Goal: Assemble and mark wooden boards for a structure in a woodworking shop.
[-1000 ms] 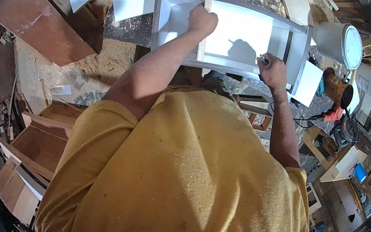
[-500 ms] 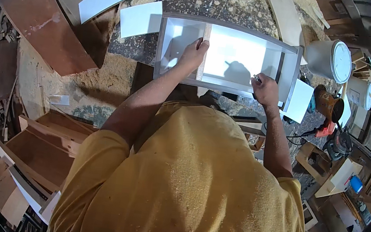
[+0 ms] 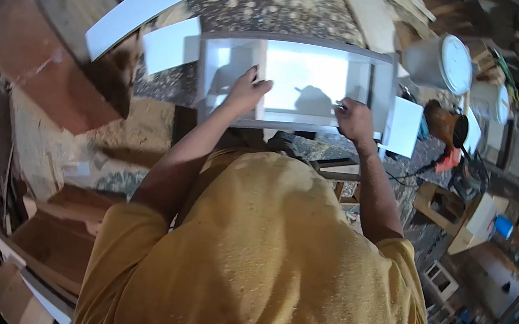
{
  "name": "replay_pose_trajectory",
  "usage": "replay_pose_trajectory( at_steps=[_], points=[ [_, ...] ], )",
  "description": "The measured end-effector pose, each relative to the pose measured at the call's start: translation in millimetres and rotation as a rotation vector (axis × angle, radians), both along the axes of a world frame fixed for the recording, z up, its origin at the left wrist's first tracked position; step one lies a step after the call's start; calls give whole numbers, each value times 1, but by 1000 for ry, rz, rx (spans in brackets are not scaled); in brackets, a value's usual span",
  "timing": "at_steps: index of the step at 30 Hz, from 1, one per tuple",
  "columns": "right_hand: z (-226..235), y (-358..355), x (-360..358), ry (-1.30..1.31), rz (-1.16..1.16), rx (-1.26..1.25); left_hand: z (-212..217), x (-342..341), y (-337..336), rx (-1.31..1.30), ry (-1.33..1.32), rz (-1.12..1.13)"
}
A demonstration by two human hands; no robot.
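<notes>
A long shallow box (image 3: 291,127) with grey-brown edges and a white inside lies before me on the bench. A pale upright divider (image 3: 263,56) crosses it left of the middle. My left hand (image 3: 242,93) is at this divider's near part, thumb on its right side and fingers on its left, closed loosely about it. Over the box's near right side, my right hand (image 3: 355,121) is closed in a pinch. A small thing shows at its fingertips, too blurred to name. The hand's shadow falls on the white bottom.
White panels (image 3: 173,46) lie beside the box, with a long white strip (image 3: 155,5) beyond. Brown boards (image 3: 41,65) stand at left, above an open wooden box (image 3: 55,246). White tubs (image 3: 443,62) and an orange-and-black power tool (image 3: 449,160) with a cord are at right.
The whole view has shifted and turned slightly, so the box appears further left. My left thumb and fingers have spread a little at the divider. The right hand stays pinched near the same spot.
</notes>
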State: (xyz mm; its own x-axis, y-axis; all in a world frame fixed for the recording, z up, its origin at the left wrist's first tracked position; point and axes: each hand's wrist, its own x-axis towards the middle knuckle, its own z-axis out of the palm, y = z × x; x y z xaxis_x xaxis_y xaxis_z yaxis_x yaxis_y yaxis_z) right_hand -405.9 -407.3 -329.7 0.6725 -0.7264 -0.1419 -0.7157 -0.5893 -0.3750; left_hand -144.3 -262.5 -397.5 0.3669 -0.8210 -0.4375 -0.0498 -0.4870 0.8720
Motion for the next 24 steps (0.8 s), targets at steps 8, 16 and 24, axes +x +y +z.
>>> replay_pose_trajectory(
  at_steps=[8,16,24],
  points=[
    [3,0,-3,-25,26,5,59,-34,22,302,-406,-210],
    [13,-2,-76,-471,-306,-167,44,-30,16,287,-339,-204],
    [2,-63,-241,193,-957,-55,54,-36,16,227,-479,-131]
  ],
)
